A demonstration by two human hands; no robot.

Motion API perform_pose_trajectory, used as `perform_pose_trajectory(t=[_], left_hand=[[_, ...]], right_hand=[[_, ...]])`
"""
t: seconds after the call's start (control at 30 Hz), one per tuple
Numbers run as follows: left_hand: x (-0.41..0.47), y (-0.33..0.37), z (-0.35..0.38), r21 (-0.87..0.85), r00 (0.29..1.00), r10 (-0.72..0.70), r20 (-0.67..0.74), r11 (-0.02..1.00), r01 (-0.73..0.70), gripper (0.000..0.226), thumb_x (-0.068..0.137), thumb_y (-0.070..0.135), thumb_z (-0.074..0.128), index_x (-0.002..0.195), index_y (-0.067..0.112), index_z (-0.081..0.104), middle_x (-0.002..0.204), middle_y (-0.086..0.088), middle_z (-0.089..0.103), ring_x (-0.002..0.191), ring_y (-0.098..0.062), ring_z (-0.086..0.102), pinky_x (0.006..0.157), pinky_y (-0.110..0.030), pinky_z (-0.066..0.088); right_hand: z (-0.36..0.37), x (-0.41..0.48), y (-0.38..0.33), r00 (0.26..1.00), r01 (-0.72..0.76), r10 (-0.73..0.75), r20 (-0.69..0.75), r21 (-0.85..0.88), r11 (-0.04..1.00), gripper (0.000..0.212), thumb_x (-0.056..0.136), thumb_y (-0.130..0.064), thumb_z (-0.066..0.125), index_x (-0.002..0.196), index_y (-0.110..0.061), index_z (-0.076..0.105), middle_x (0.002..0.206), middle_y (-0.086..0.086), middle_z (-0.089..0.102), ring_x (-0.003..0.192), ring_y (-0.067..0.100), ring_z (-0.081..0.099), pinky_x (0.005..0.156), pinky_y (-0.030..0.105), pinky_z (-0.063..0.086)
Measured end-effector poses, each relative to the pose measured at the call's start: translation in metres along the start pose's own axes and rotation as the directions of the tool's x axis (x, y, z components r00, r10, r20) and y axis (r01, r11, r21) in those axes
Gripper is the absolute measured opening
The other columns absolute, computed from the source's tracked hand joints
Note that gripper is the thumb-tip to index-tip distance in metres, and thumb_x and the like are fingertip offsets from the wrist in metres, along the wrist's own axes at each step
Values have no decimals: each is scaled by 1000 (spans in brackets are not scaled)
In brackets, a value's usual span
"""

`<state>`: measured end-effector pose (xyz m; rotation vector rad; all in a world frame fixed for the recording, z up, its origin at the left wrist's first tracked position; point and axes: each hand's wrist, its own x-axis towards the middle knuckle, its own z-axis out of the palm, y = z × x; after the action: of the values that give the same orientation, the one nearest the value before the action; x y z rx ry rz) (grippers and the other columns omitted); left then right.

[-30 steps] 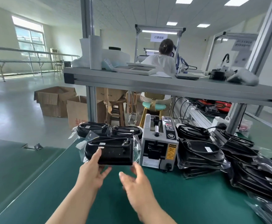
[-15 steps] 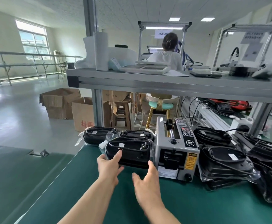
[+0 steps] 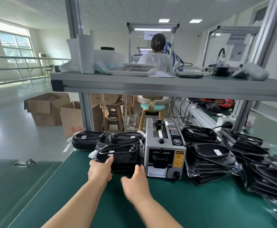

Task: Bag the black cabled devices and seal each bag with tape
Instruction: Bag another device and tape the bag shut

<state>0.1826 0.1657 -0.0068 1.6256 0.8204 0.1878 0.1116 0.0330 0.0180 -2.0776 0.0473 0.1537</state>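
Bagged device point(image 3: 118, 159) at 12 o'clock of both hands, long axis 9–3, low at tabletop point(image 3: 175, 206), dispenser point(image 3: 164, 155) just at its 3. L hand point(image 3: 99, 170) grips near-L corner, thumb on top. R hand point(image 3: 134, 181) relaxed-open, fingertip touching R corner.

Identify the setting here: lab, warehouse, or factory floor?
Most likely a factory packing station: an automatic tape dispenser on a green-matted workbench, stacks of bagged black cabled devices beside it, and another worker seated at a framed bench beyond.

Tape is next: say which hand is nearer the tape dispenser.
Right. The right hand is just left of the tape dispenser; the left hand, farther left, holds the bagged device.
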Motion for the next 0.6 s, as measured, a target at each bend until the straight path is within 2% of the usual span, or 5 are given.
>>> perform_pose_trajectory(t=[0.13, 0.23, 0.37, 0.43, 0.6], left_hand=[[-14, 6, -6, 121, 1000, -22, -11, 992, 23, 68, 86, 47, 71, 121, -7, 50, 91, -24, 68, 71, -35, 67, 82, -47, 59], [-48, 6, -8, 76, 987, 100, -127, 993, -91, 65, 90, 46, 67, 132, 2, 43, 119, -17, 63, 105, -40, 61, 90, -45, 49], [-137, -2, 28, -76, 928, 369, 54, 928, -365, 24, 93, 42, 62, 91, 18, 65, 71, 4, 65, 67, -20, 58, 63, -34, 46], [-174, -1, 64, -112, 907, 287, 308, 958, -265, 32, 93, 43, 62, 77, 16, 65, 65, 4, 62, 63, -17, 54, 63, -32, 45], [-214, 13, 138, -61, 787, -74, 613, 988, 140, 40, 84, 54, 71, 91, 16, 57, 97, -3, 58, 91, -21, 56, 80, -36, 49]], right_hand=[[-16, -12, 8, 999, -36, 37, 39, -11, 999, 65, 95, -24, 51, 155, -14, 29, 162, 4, 26, 138, 20, 42, 105, 25, 43], [-42, -29, 26, 1000, -11, 14, -23, 137, 991, 49, 93, -21, 54, 142, -22, 49, 132, -7, 57, 88, -7, 55, 60, 2, 44], [-92, -47, 51, 962, 41, 51, -267, 327, 944, 16, 94, -15, 61, 98, -30, 66, 98, -11, 70, 84, -1, 64, 77, 15, 53], [-117, -53, 63, 932, 28, 128, -340, 419, 908, 18, 92, -11, 61, 99, -25, 67, 97, -4, 71, 90, 10, 66, 88, 33, 55], [-166, -63, 91, 849, 60, 266, -457, 584, 810, 20, 91, -7, 61, 103, -21, 67, 99, 2, 71, 89, 20, 65, 78, 31, 49]])
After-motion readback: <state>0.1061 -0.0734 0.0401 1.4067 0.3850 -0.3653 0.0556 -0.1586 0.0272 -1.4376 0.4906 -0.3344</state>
